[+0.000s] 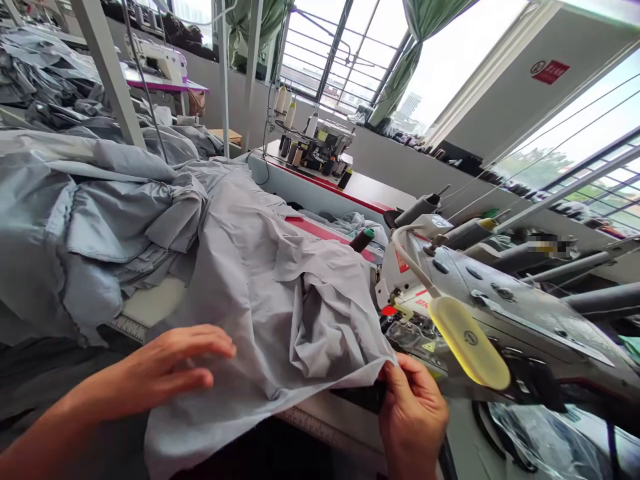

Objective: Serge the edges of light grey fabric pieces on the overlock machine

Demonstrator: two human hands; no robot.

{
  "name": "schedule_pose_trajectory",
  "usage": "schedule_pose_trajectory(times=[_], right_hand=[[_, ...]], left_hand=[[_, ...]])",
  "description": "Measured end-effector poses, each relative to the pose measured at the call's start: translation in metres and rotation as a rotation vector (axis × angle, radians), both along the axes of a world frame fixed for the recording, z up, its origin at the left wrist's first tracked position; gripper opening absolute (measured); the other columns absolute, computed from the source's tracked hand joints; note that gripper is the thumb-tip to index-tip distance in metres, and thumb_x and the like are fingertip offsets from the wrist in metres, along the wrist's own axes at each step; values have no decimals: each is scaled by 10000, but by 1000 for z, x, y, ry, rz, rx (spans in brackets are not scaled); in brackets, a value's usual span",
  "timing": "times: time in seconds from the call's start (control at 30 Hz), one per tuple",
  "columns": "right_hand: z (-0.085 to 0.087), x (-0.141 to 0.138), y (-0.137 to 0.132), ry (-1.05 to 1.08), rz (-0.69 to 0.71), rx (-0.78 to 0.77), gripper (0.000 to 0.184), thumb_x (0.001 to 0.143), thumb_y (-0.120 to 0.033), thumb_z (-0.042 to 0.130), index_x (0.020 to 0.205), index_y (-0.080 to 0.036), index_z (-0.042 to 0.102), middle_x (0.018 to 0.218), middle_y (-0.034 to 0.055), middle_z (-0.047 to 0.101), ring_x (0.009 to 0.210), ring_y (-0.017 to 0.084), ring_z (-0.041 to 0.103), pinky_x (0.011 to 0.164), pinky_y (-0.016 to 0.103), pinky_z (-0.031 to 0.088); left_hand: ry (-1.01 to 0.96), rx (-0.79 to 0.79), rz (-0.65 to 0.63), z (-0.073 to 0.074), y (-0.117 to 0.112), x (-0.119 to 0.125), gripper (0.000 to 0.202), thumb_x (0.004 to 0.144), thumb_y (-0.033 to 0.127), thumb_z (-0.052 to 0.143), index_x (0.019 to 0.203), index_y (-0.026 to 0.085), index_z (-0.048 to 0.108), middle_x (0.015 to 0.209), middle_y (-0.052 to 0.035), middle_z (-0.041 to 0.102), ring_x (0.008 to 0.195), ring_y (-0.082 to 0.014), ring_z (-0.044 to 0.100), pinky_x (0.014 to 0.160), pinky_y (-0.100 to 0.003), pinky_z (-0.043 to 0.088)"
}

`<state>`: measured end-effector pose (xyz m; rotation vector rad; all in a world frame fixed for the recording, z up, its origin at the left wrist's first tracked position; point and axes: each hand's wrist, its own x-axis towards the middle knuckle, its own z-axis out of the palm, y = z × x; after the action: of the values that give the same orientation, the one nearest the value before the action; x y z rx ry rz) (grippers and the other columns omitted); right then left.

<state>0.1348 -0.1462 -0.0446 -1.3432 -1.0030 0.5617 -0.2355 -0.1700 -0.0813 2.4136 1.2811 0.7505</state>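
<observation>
A large piece of light grey fabric (225, 287) lies draped over the table and hangs past its front edge. My right hand (413, 413) pinches the fabric's right corner between thumb and fingers, close to the sewing machine (500, 300). Over the left part of the cloth, my left hand (175, 363) has its fingers and thumb apart and grips nothing; whether it touches the cloth I cannot tell. Folds bunch up in the middle of the fabric. The machine's needle area is partly hidden behind its yellow lamp (470, 340) and the cloth.
A heap of grey garments (100, 220) fills the left side. Thread cones (417, 210) stand behind the machine, and a dark spool (361, 240) sits beyond the cloth. A measuring tape (320, 427) runs along the table's front edge. Another machine (325, 150) stands by the window.
</observation>
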Motion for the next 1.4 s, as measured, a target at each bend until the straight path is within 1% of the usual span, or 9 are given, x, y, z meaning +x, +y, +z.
schedule_pose_trajectory(times=[0.2, 0.3, 0.37, 0.5, 0.63, 0.8, 1.2, 1.3, 1.4], right_hand=[[-4, 6, -18, -401, 98, 156, 60, 824, -215, 658, 814, -196, 714, 794, 37, 700, 734, 192, 654, 698, 288, 529], [-8, 6, -23, -506, 156, 239, 144, 856, -119, 599, 882, -221, 697, 842, 27, 711, 779, 183, 672, 736, 289, 546], [-11, 6, -23, -521, 166, 297, 208, 861, -67, 561, 920, -230, 675, 870, 22, 713, 801, 175, 677, 748, 288, 554], [-16, 12, -18, -609, 174, 428, 287, 855, -31, 507, 1021, -221, 644, 936, 51, 705, 839, 174, 667, 736, 291, 564], [-24, 23, -15, -776, 71, 506, 258, 869, -83, 510, 1035, -215, 657, 889, 63, 689, 795, 175, 617, 703, 289, 558], [-29, 35, -15, -865, 75, 551, 243, 912, -119, 469, 1044, -202, 656, 830, 44, 690, 781, 163, 604, 723, 259, 541], [-21, 41, -12, -863, 155, 557, 201, 940, -134, 467, 1000, -190, 651, 840, 32, 692, 787, 160, 601, 727, 254, 514], [-23, 31, -23, -607, 106, 450, 184, 911, -152, 523, 1067, -203, 606, 927, 54, 668, 834, 174, 611, 754, 282, 532], [-25, 15, -37, -71, 133, 97, 161, 937, -313, 524, 1037, -208, 595, 906, 44, 645, 796, 168, 615, 668, 254, 524]], left_hand=[[64, 78, 222, 3, 73, 21, 354, 895, 453, 485, 1177, 277, 606, 1172, -68, 654, 1120, -252, 595, 1021, -449, 437], [-134, 211, 182, 23, 60, 93, 412, 911, 377, 491, 1299, 239, 461, 1280, -94, 580, 1242, -247, 505, 1070, -454, 396], [-123, 310, -174, 33, 44, 154, 572, 847, 391, 603, 1355, 218, 405, 1394, -98, 491, 1354, -268, 383, 1164, -484, 266], [-130, 592, -217, 30, 41, 229, 363, 866, 129, 513, 1226, 173, 535, 1262, -91, 605, 1313, -236, 432, 1195, -515, 150], [-51, 781, -356, 25, 68, 226, 234, 913, 112, 449, 1017, 172, 650, 981, -29, 717, 1095, -137, 571, 1204, -375, 218], [49, 743, -490, 35, 69, 215, 322, 939, 106, 358, 999, 161, 669, 1068, -59, 700, 1140, -154, 578, 1164, -354, 306], [-1, 624, -426, 35, 56, 216, 306, 934, 81, 366, 995, 136, 660, 875, -55, 698, 923, -158, 606, 1040, -351, 344], [-48, 498, -400, 38, 55, 215, 268, 935, 82, 398, 1015, 168, 638, 889, -42, 689, 920, -160, 594, 970, -355, 372], [-59, 392, -389, 41, 55, 214, 123, 913, 148, 526, 1004, 171, 607, 874, -44, 663, 871, -169, 577, 889, -345, 401]])
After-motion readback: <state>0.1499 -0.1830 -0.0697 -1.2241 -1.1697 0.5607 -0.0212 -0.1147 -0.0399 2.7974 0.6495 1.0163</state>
